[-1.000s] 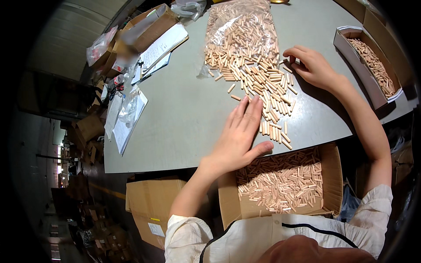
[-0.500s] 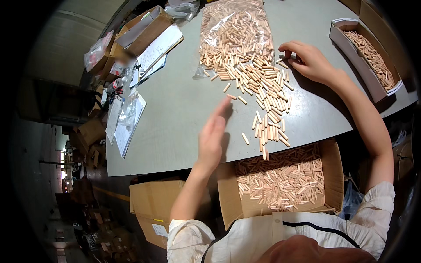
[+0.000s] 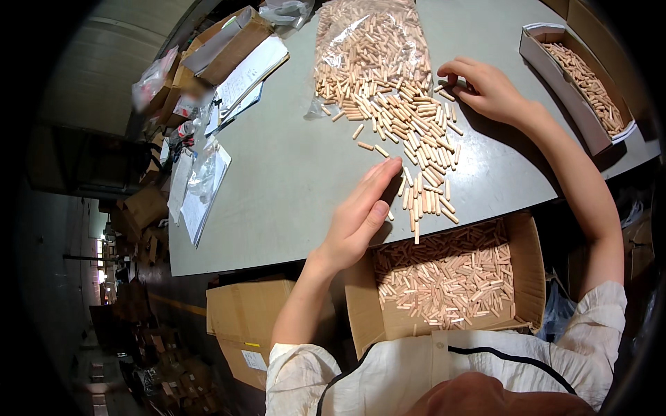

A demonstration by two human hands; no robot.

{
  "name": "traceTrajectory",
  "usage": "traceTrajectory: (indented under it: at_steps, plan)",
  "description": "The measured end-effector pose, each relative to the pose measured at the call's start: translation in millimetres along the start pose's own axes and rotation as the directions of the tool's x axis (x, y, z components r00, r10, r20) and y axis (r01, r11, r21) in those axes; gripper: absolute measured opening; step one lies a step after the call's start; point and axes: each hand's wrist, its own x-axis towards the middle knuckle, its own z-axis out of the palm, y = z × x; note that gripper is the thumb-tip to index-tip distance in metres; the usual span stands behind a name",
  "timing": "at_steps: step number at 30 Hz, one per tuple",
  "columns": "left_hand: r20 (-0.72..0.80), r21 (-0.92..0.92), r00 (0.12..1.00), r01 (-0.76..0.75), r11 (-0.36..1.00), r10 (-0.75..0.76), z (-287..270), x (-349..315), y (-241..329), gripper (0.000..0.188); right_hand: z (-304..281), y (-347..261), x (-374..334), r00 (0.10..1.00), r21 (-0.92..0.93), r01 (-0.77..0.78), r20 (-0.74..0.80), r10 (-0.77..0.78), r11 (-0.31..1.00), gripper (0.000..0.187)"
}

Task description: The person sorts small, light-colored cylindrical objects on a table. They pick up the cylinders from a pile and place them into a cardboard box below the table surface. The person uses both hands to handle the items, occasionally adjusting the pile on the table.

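Small pale wooden dowel pins [image 3: 433, 149] lie spread over the grey table [image 3: 277, 180], spilling from the mouth of a clear plastic bag [image 3: 374, 41] full of them. My left hand [image 3: 361, 215] is open, its straight fingers held flat beside the left side of the loose pins. A pin shows partly covered near its thumb. My right hand [image 3: 485, 90] rests at the right of the pile with loosely curved fingers, thumb apart, close to a couple of pins; it seems to hold nothing. Below the table edge stands an open cardboard box [image 3: 527, 277] with many pins inside.
A long white carton [image 3: 565, 90] of pins stands at the right. Papers on a clipboard [image 3: 253, 73], more papers [image 3: 208, 201] under plastic and an open brown carton [image 3: 232, 45] lie at the left. A closed cardboard box [image 3: 246, 308] sits below the table's left front.
My left hand has moved right and slightly down, toward the loose pins, turning its fingers more to the right. My right hand has stayed almost in place.
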Motion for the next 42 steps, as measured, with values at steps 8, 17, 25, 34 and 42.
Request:
traceTrajectory:
  at_steps: [8, 17, 25, 34, 42]
  plan:
    - [0.351, -0.224, 0.919, -0.103, 0.969, 0.179, -10, 9, 0, 0.054, 0, 8, 1, 0.999, 0.018, 0.035, -0.035, -0.035, 0.999, 0.024]
    - [-0.056, -0.226, 0.998, 0.01, 0.974, -0.023, -4, 21, -10, 0.047, 4, 9, 6, 0.996, 0.064, 0.047, -0.081, -0.042, 0.997, 0.022]
    - [0.136, 0.602, 0.973, -0.23, 0.765, 0.186, 30, 70, -8, 0.068, 8, 7, 6, 0.982, 0.196, -0.042, -0.173, 0.077, 0.98, 0.025]
    - [0.29, 0.602, 0.956, -0.22, 0.767, 0.047, 26, 43, 15, 0.086, 11, 24, 5, 0.992, 0.219, 0.013, -0.125, 0.015, 0.976, 0.023]
    - [0.248, 0.293, 0.947, -0.275, 0.916, 0.205, 18, 13, 8, 0.088, 8, 15, 4, 0.988, 0.269, -0.107, -0.081, 0.134, 0.957, 0.026]
